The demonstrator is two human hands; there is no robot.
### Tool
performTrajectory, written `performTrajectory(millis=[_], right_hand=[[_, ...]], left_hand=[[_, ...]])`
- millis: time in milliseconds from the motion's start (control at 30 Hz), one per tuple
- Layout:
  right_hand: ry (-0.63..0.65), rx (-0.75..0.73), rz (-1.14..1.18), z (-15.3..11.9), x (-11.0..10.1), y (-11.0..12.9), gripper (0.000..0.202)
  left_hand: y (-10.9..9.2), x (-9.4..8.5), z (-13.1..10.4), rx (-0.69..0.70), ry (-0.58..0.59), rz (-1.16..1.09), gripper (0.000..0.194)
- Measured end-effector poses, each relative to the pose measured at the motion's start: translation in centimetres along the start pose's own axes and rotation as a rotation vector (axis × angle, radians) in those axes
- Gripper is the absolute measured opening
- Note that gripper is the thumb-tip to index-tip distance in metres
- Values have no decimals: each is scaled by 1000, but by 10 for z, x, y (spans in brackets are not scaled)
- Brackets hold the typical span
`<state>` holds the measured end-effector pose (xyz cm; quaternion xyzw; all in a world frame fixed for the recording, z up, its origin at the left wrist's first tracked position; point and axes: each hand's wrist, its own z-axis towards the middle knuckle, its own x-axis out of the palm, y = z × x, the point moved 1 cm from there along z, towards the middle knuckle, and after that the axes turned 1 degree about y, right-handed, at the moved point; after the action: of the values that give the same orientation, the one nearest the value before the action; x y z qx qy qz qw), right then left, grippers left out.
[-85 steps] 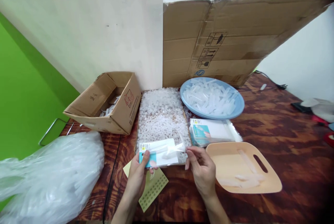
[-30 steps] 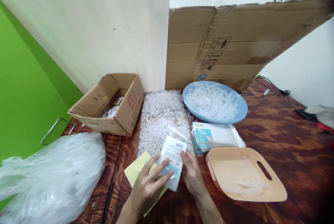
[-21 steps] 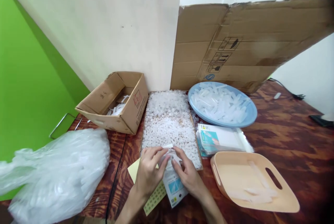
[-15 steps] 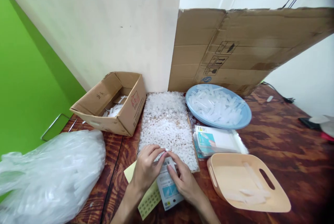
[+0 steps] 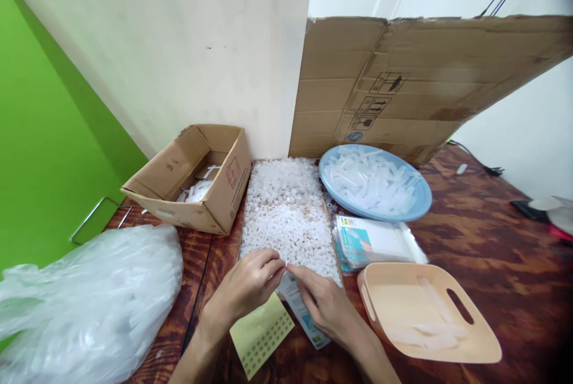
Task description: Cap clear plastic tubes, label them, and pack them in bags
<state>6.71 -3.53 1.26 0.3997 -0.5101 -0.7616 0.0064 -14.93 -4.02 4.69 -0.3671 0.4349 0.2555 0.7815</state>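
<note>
Left fingers (image 5: 271, 266): pinched on white edge (image 5: 286, 264) | right fingers (image 5: 303, 275): gripping packet (image 5: 301, 310)

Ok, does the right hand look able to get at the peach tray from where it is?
Probably yes: the peach tray lies just to the right of the right hand, and nothing seems to stand between them, though that hand is occupied with the packet.

Glossy plastic-wrapped packet (image 5: 299, 311), matt paper sheet (image 5: 256, 331), smooth plastic basin (image 5: 419, 202), crinkled glossy plastic bag (image 5: 102, 303), wood-grained table (image 5: 487, 234)
</note>
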Motion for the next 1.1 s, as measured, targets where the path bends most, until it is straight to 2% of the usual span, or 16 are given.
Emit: performTrajectory(millis=[200,333,433,567,633,700,767,833,900,933,1000,1033,1100], right_hand=[[31,-6,-44,-2,1,1,64],[51,8,-41,-1,1,4,65],[28,15,20,-1,-1,7,62],[-61,96,194,-8,-8,8,45],[-182,190,305,-16,-13,3,38],[-343,279,435,-24,-16,-4,39],[-498,328,545,-29,-20,-11,44],[-600,338,595,-32,-23,-17,47],[-642,333,605,-32,-25,-20,49],[-646,331,605,-31,-26,-20,49],[-642,325,586,-29,-26,-19,49],[-638,322,569,-29,-26,-18,49],[-624,317,533,-28,-25,-16,49]], left_hand=[[-3,-1,0,23,5,30,13],[-3,3,0,-24,-24,-26,13],[-4,1,1,-118,-70,-205,13],[-5,-10,0,-318,-167,-604,11],[0,-19,-3,-443,-294,-801,16],[8,-33,-6,-550,-491,-959,21],[19,-54,-5,-593,-714,-1010,21],[34,-83,0,-551,-908,-869,17],[53,-115,10,-547,-1079,-484,12],[63,-131,16,-559,-1091,-274,13],[87,-157,29,-607,-956,20,17],[100,-167,35,-680,-825,153,19],[123,-181,43,-889,-436,386,21]])
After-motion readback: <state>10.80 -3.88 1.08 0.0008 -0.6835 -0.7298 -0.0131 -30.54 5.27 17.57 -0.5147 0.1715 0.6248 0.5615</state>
